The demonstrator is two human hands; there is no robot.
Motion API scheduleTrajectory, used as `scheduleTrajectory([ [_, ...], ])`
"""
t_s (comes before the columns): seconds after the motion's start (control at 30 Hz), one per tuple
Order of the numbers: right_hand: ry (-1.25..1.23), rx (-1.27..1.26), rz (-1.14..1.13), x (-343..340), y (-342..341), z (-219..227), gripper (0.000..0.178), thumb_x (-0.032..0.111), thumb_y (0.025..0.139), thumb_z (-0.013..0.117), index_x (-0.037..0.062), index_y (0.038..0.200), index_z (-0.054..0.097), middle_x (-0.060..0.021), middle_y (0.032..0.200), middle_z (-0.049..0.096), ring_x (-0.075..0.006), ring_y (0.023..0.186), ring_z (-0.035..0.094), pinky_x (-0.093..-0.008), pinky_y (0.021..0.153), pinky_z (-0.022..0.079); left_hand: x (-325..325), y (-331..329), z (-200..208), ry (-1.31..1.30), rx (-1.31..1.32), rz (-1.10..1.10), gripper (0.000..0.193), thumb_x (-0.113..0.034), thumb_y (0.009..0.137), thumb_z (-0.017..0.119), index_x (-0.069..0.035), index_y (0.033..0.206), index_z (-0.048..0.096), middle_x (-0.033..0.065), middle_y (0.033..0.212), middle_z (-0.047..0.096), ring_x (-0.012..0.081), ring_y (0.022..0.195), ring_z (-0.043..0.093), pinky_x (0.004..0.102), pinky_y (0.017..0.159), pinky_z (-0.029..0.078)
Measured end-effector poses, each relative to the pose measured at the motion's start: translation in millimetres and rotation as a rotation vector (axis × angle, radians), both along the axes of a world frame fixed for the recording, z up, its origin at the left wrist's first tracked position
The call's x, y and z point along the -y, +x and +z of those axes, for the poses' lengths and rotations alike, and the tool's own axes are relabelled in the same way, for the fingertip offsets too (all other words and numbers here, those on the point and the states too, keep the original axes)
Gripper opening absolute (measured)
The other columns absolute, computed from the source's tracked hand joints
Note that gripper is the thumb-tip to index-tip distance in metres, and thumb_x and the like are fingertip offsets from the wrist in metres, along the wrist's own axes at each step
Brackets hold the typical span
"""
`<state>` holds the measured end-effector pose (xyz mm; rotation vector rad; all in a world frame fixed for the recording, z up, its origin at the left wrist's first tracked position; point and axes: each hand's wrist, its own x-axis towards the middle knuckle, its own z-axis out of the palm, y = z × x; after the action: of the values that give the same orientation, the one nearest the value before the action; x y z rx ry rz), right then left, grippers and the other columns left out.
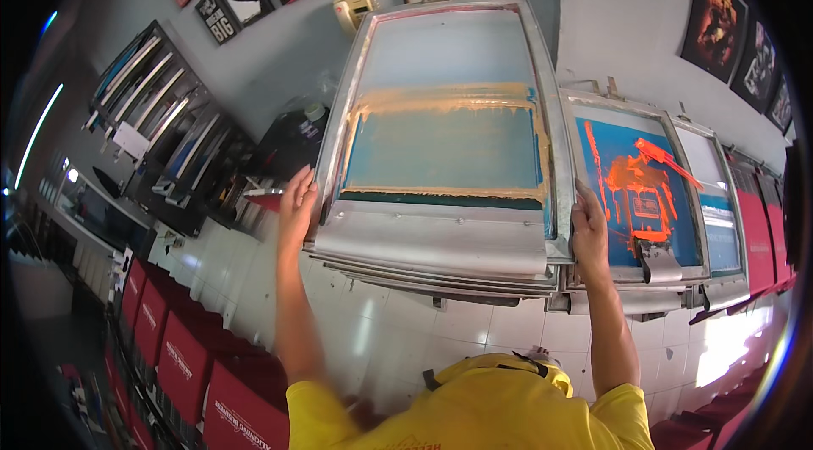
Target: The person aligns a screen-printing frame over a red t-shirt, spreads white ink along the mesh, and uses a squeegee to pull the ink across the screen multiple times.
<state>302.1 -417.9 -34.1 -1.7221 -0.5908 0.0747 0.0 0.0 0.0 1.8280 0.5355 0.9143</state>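
A large screen printing frame (544, 69) with a silver metal rim fills the middle of the view. Its blue-grey mesh (440, 145) carries streaks of tan ink around a rectangular area. Along the near end lies a wide silver metal squeegee (432, 238). My left hand (296, 198) grips the frame's left edge, fingers along the outer side. On the opposite edge, my right hand (590, 234) is closed around the side, its fingertips partly hidden. Several metal layers show stacked beneath the frame's near end.
To the right stands another screen (631, 187) smeared with bright orange ink, an orange-coated squeegee (667, 162) lying on it. Beyond it is a blue-and-white screen (718, 196). Dark red boxes (182, 357) line the lower left. A loaded rack (161, 128) stands at the left wall.
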Motion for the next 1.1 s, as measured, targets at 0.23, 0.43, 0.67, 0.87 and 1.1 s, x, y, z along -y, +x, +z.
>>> scheduleTrajectory([
  [0.23,0.106,-0.055,0.014,-8.6,-18.6,7.7,0.046,0.009,0.097,0.046,-0.0017,0.142,0.043,-0.0212,0.133,0.055,-0.0256,0.125,0.052,-0.0354,0.106,0.038,31.0,-27.4,14.0,0.08,0.031,0.209,0.048,-0.031,0.101,0.046,0.001,0.137,0.05,0.016,0.138,0.054,0.0235,0.131,0.047,0.0339,0.112,0.03],
  [0.43,0.305,-0.066,-0.01,8.4,-13.1,-9.4,0.045,0.009,0.099,0.049,-0.0041,0.142,0.042,-0.0215,0.137,0.053,-0.0254,0.129,0.05,-0.035,0.109,0.037,36.0,-35.5,-35.1,0.196,0.134,0.381,0.051,-0.038,0.102,0.037,-0.002,0.135,0.054,0.0148,0.142,0.05,0.0265,0.135,0.042,0.04,0.112,0.03],
  [0.67,0.098,0.096,-0.07,74.7,-51.2,-14.4,0.048,0.002,0.092,0.057,0.002,0.138,0.045,-0.0165,0.133,0.056,-0.0271,0.12,0.058,-0.0344,0.091,0.052,73.2,-67.8,-126.8,-0.218,0.417,0.76,0.052,-0.036,0.095,0.041,-0.003,0.133,0.051,0.0117,0.141,0.05,0.026,0.134,0.042,0.0444,0.111,0.03],
  [0.87,0.036,0.122,-0.214,170.4,-57.2,-10.8,0.043,-0.003,0.09,0.056,0.0014,0.132,0.05,-0.0173,0.126,0.058,-0.0298,0.113,0.062,-0.036,0.088,0.054,171.6,-59.8,-255.4,-0.466,0.266,0.867,0.056,-0.033,0.098,0.04,0.007,0.138,0.041,0.0236,0.145,0.042,0.0358,0.134,0.042,0.046,0.11,0.036],
  [1.1,0.114,0.157,-0.327,271.0,-39.1,-12.0,0.038,-0.006,0.089,0.056,0.0024,0.126,0.055,-0.0157,0.123,0.061,-0.0273,0.108,0.065,-0.0342,0.085,0.056,338.2,6.3,-360.9,-0.887,-0.303,0.201,0.039,-0.027,0.095,0.049,-0.001,0.124,0.054,0.0149,0.126,0.057,0.0286,0.115,0.054,0.0417,0.093,0.045],
])
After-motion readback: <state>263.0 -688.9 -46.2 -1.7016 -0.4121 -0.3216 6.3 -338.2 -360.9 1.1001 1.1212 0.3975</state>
